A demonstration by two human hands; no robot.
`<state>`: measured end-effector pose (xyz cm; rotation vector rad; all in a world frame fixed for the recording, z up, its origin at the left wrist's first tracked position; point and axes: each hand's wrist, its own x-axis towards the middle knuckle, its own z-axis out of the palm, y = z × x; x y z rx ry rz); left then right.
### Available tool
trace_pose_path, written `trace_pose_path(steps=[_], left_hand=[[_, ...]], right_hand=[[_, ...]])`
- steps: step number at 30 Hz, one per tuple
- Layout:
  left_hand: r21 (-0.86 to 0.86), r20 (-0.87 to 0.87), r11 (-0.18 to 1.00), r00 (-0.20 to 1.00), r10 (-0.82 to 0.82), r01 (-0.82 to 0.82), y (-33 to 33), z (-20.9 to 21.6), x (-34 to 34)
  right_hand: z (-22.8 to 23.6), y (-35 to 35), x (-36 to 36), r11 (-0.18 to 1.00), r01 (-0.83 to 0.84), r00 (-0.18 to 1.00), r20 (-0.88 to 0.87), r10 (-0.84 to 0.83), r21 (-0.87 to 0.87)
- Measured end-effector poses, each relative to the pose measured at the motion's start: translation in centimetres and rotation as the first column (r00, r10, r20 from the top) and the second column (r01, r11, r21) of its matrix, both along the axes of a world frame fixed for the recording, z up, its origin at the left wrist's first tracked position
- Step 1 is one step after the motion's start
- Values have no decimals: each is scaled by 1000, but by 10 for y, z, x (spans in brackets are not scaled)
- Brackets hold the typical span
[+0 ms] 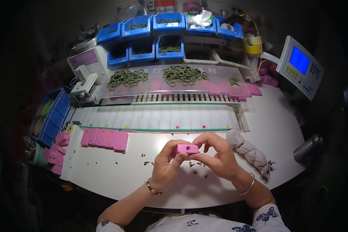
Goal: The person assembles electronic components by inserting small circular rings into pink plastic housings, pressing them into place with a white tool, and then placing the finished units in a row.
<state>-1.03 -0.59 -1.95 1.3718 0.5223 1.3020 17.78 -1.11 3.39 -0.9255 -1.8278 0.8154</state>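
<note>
A small pink block (183,147) with a round dark hole in its near face is held up over the white table, between my two hands. My left hand (166,162) grips its left end between thumb and fingers. At the right end, the thumb and bent fingers of my right hand (217,156) close on the same block. Small green scraps (146,163) lie scattered on the table around and below my hands. Left of them, several pink blocks stand side by side in a row (104,139).
Beyond my hands runs a long white tray (154,116) with green edges. A clear shelf (154,89) above it carries heaps of green rings (185,74). Blue bins (169,22) stand behind. On the right are a knotted cloth roll (245,149), a dark cylinder (308,148) and a control panel (302,67).
</note>
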Motion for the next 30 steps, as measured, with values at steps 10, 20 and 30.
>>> trace_pose_path(steps=[10, 20, 30], left_hand=[[-309, 52, 764, 813, -580, 566, 19, 32, -36], [264, -675, 799, 488, 554, -541, 120, -6, -84], [545, -744, 636, 33, 667, -546, 169, -13, -127]], right_hand=[[-4, 8, 17, 877, -394, 881, -386, 274, -275], [-34, -23, 55, 998, -60, 784, 621, 23, 38], [-46, -39, 50, 997, 55, 591, 807, 6, -47]])
